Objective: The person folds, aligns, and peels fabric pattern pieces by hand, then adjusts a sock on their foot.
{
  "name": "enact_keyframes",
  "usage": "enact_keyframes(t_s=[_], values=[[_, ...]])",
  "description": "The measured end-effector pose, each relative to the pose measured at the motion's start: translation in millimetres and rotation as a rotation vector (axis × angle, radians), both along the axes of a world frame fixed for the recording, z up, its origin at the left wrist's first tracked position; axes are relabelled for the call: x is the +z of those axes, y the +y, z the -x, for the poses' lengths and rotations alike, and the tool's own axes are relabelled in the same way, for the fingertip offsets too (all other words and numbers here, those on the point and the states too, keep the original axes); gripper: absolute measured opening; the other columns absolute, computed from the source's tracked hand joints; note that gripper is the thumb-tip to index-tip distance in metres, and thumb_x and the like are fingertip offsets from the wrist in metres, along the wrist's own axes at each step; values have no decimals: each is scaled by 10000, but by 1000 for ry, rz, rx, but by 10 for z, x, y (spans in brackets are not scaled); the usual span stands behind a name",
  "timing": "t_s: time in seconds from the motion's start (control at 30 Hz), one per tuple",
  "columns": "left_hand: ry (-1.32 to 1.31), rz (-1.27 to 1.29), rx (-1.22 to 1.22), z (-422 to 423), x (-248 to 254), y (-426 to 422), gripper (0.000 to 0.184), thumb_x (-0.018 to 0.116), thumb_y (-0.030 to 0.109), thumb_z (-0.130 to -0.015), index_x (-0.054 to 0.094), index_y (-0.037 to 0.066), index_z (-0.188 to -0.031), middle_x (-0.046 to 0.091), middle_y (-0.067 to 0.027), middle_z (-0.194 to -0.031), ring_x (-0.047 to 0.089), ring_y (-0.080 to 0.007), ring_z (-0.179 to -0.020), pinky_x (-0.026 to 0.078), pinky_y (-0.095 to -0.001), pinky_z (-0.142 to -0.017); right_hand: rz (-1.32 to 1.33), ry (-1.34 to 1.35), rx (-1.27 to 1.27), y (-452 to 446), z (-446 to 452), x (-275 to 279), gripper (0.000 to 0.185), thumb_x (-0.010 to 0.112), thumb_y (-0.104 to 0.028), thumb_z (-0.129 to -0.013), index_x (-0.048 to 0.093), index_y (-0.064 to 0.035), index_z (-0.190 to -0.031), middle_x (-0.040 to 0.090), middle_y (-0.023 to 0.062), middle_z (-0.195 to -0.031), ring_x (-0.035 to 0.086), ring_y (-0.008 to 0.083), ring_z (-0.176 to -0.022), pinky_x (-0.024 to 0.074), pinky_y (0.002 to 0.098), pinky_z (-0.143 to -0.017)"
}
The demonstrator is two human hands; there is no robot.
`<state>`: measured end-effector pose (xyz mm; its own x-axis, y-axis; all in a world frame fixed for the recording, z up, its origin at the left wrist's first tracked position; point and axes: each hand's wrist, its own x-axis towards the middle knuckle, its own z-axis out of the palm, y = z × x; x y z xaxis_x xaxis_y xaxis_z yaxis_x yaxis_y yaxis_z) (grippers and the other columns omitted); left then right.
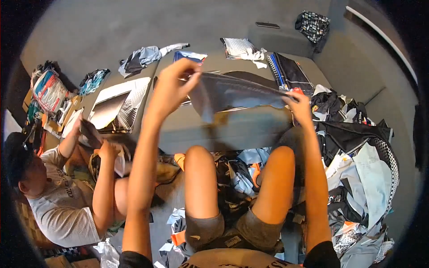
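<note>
Hanging above the sofa (286, 41) between the left hand (175, 81) and the right hand (299, 107), the dark fabric piece (243, 94) seemed light and limp; each grip pinched an end of its top edge, likely best against sagging.

The dark cloth (243, 93) that I hold is smeared by motion, most of all at its hanging left end, so I can't make out its print. My left hand (175, 84) is slightly blurred too, and its palm is hidden from me. Just behind the cloth, part of a dark curved piece (257, 78) is covered, as is some of the couch (172, 123). Left of the cloth and lower, my forearm hides part of a co-worker's legs (122, 196), and the item in the co-worker's hands (90, 134) is blurred. Well below the cloth, my knees cover part of the fabric heap (243, 172), and the bottom edge cuts off my shirt (237, 258) and its lettering. Above the cloth, a slim dark object (267, 25) is too small to identify.
</note>
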<state>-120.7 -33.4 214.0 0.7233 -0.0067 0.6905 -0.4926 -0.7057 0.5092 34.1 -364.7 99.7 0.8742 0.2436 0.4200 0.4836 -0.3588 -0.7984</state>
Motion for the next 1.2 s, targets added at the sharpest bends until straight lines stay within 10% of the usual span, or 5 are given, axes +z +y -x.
enact_keyframes(t_s=[0.33,0.5,0.6,0.77,1.2], values=[[-213,213,-23,2167,540,-22,72,588,0,-733,613,-21,-797,578,-112,-770,513,-173,-687,411,-217,-675,-250,-97,218,-1126,1514,859,203,637,-145,-708,600,-38,-876,593,116,-817,550,223,-763,442,326,-744],[12,399,19,2474,153,-40,75,580,11,-742,624,-10,-799,576,-110,-760,491,-157,-625,386,-202,-607,-634,69,228,-448,2271,649,150,548,-217,-820,493,-78,-829,452,28,-750,425,117,-704,355,221,-675],[249,280,146,2287,-260,4,77,563,17,-811,636,-1,-827,602,-46,-801,461,-82,-637,354,-183,-573,-318,491,-149,-464,2140,102,343,605,-348,-854,545,-28,-964,552,48,-840,522,126,-723,426,221,-692],[678,638,1,1839,-1681,321,63,557,45,-866,615,24,-858,560,17,-805,456,-56,-702,360,-168,-636,152,625,3,-237,1839,-641,292,644,-292,-847,586,-9,-806,551,13,-701,492,85,-602,406,188,-582],[724,1319,-63,1841,-2481,359,282,581,152,-889,559,45,-1149,612,-43,-994,538,-101,-812,426,-206,-736,-652,897,161,-93,1724,-1218,161,592,-122,-890,618,23,-956,632,61,-880,559,95,-769,416,190,-725]])
